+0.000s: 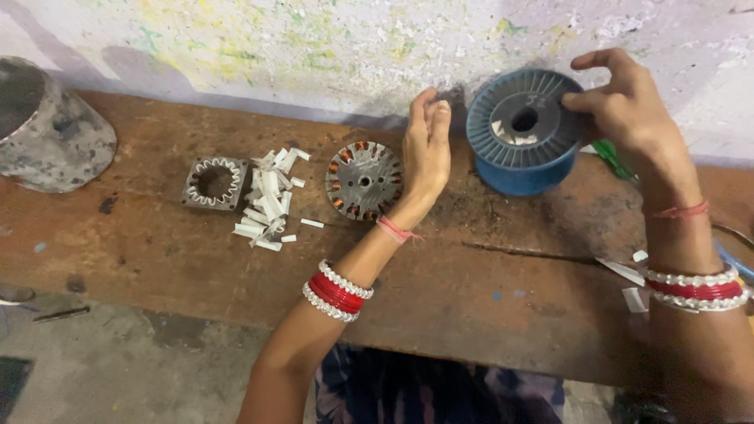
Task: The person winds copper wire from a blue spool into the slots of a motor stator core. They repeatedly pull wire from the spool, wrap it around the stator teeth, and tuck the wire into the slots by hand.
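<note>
Head cam: right hand (628, 110) has its fingers (585, 100) pinched on the blue spool (510, 149) rim. Left hand (426, 145) is just left of the spool, fingers straight, holding nothing. Round wound stator (364, 180) sits further left on the counter (471, 290), white paper strips (269, 200) beyond.

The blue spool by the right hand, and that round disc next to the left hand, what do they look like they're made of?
The blue spool looks like moulded plastic: even matte colour and thin radial ribs on its flange. The round disc looks like dull grey metal, with copper-coloured windings showing in slots around its rim, probably wire. The right hand touches the spool's flange; the left hand is raised beside the disc.
</note>
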